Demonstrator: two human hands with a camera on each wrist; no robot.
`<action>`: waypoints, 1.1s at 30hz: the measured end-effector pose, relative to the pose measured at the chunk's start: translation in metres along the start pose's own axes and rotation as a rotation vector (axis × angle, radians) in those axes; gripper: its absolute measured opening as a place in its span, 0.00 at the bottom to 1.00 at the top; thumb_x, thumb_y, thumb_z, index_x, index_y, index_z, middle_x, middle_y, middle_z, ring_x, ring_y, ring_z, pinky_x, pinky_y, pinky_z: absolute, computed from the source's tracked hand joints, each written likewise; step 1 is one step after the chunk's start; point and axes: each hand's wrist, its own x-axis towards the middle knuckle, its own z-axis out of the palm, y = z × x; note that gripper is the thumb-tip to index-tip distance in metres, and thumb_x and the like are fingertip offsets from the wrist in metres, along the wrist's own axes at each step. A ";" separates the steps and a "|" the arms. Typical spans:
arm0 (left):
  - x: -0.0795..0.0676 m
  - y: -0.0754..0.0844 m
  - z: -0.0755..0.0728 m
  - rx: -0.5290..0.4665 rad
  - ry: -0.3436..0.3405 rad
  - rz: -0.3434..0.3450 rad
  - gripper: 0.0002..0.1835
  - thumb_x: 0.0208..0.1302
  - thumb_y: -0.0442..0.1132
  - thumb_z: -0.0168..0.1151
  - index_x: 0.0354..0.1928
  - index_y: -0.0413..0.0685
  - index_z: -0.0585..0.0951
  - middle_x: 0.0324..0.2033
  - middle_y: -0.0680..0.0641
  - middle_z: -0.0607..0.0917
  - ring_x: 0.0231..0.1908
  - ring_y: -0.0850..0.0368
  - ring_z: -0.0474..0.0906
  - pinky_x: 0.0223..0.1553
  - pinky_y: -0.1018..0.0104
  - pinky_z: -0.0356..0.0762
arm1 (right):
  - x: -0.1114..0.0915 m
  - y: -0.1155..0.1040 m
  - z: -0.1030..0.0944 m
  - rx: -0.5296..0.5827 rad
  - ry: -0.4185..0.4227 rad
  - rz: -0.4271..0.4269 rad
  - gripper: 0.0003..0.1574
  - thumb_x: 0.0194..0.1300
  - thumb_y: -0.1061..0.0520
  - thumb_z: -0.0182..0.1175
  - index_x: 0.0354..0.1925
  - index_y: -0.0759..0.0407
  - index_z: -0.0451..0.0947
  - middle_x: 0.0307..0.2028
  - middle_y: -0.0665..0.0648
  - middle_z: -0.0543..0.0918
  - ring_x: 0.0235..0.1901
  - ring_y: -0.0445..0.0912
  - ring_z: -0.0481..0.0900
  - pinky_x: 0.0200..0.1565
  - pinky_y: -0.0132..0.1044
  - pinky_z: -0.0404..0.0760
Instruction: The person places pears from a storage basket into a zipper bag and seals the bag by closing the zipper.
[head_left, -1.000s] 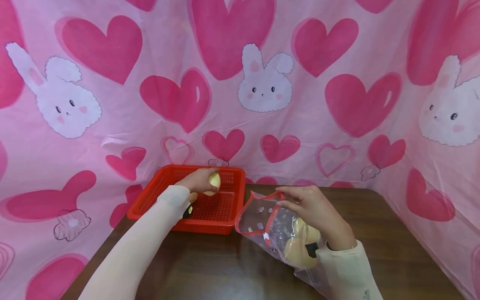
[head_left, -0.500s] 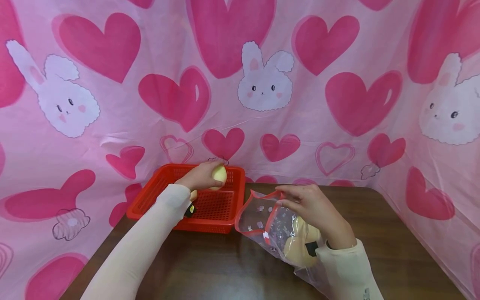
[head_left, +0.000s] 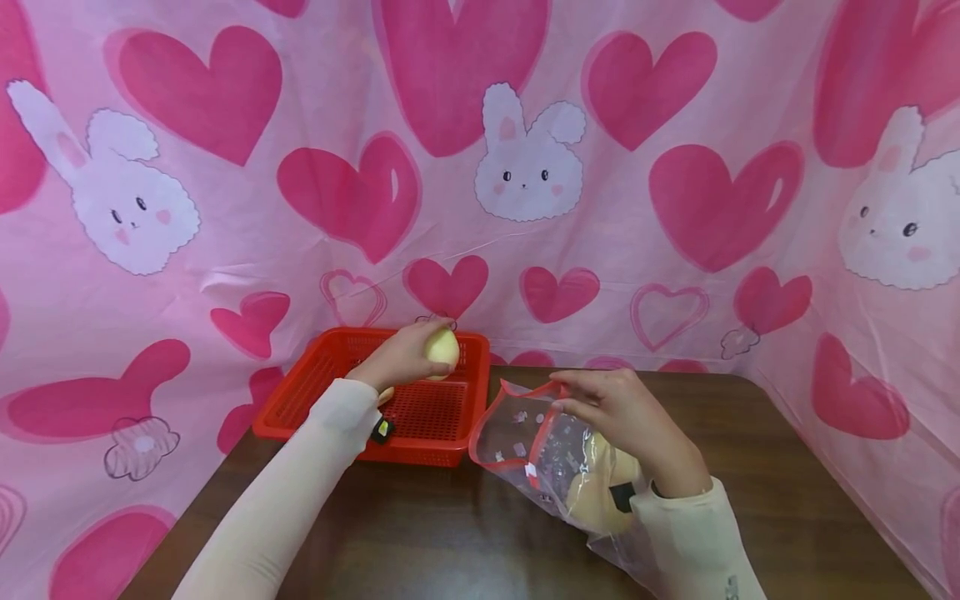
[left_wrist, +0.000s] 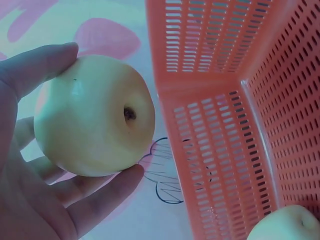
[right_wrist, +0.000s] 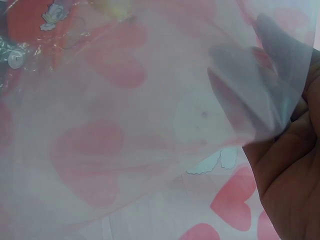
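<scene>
Red basket (head_left: 474, 408) at left, second fruit (left_wrist: 287, 227) inside. Left hand (head_left: 401, 354) curled round pale fruit (head_left: 443, 351), raised near basket's far right corner. Fruit likely firm, smooth, fairly weighty, bruisable: cup sides, squeeze gently. Clear bag (head_left: 557, 471) next, limp, probably slippery; take by stiffer-looking red rim (head_left: 542, 436). Right hand (head_left: 633, 417) pinches that rim, mouth gaping.

- Pink cloth (head_left: 615, 233), creased, hung across the back and both sides
- Hearts (head_left: 201, 96) all over it, most solid, a few only outlined
- Three white rabbits (head_left: 528, 187), heads only
- Scribbled flowers (head_left: 142, 450) lower down
- Brown table (head_left: 450, 525), faintly shiny
</scene>
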 end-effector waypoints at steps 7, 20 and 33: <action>-0.010 0.006 0.000 -0.079 0.027 -0.010 0.45 0.51 0.53 0.74 0.72 0.65 0.64 0.62 0.56 0.71 0.53 0.55 0.68 0.44 0.57 0.80 | 0.000 0.001 -0.001 0.006 0.011 0.002 0.26 0.50 0.60 0.75 0.51 0.59 0.84 0.35 0.47 0.87 0.25 0.35 0.76 0.25 0.29 0.77; -0.028 0.024 0.004 -0.122 0.049 -0.037 0.44 0.49 0.54 0.75 0.69 0.60 0.67 0.51 0.57 0.76 0.46 0.55 0.73 0.41 0.58 0.80 | -0.001 0.000 0.000 0.021 0.002 0.030 0.26 0.51 0.62 0.74 0.51 0.61 0.83 0.36 0.49 0.87 0.27 0.36 0.78 0.27 0.30 0.79; -0.043 0.030 0.009 -0.169 0.031 -0.032 0.46 0.44 0.57 0.77 0.68 0.64 0.68 0.55 0.61 0.75 0.49 0.57 0.72 0.40 0.57 0.81 | -0.001 -0.001 0.000 0.004 -0.003 0.047 0.26 0.52 0.59 0.74 0.51 0.59 0.84 0.36 0.48 0.87 0.25 0.36 0.76 0.26 0.30 0.77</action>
